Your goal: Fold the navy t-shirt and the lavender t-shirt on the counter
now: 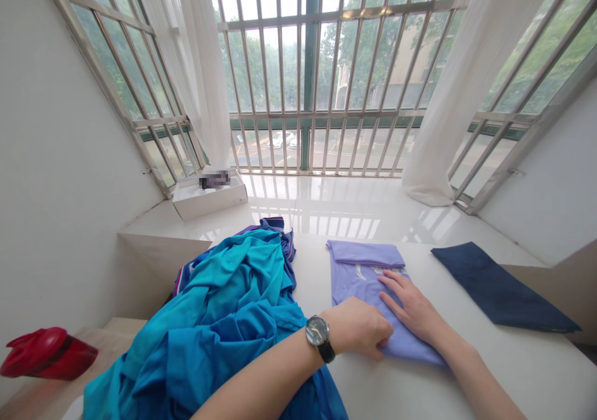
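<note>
You've got in view:
- 2 hands, both yours: left hand (357, 328), right hand (410, 302)
- 1 wristwatch (318, 331)
- 1 table (527, 370)
- 1 folded lilac garment (368, 302)
- 1 folded navy cloth (499, 289)
- 1 heap of teal fabric (209, 326)
- 1 blue-and-purple garment (275, 239)
- 1 white box (209, 199)
- 1 blurred red object (46, 354)
- 2 white curtains (466, 96)
</note>
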A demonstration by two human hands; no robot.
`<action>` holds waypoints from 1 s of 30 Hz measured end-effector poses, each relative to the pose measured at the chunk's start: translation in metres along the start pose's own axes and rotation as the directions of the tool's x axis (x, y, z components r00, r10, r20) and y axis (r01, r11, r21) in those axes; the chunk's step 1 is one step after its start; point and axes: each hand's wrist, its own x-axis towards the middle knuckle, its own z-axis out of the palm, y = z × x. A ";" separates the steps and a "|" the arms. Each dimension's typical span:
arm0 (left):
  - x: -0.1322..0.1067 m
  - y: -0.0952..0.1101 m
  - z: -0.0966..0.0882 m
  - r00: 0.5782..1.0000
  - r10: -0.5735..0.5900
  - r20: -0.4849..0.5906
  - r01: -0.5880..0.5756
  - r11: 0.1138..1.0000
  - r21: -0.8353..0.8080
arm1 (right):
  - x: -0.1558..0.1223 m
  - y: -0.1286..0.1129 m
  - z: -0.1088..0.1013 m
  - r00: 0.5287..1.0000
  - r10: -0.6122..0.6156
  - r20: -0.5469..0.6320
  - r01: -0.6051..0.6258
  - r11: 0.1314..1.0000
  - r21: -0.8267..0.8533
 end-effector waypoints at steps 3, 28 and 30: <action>-0.001 0.000 -0.001 1.000 -0.010 -0.002 0.010 1.000 0.014 | 0.000 0.000 0.000 1.000 0.000 -0.005 0.000 1.000 0.002; -0.005 0.015 -0.001 0.990 -0.089 -0.110 0.107 0.980 0.170 | 0.003 -0.037 -0.032 0.998 0.055 0.011 -0.056 0.981 0.188; -0.003 0.014 0.000 0.989 -0.093 -0.113 0.111 0.980 0.164 | 0.003 -0.043 -0.042 0.988 0.106 0.114 -0.135 0.946 0.296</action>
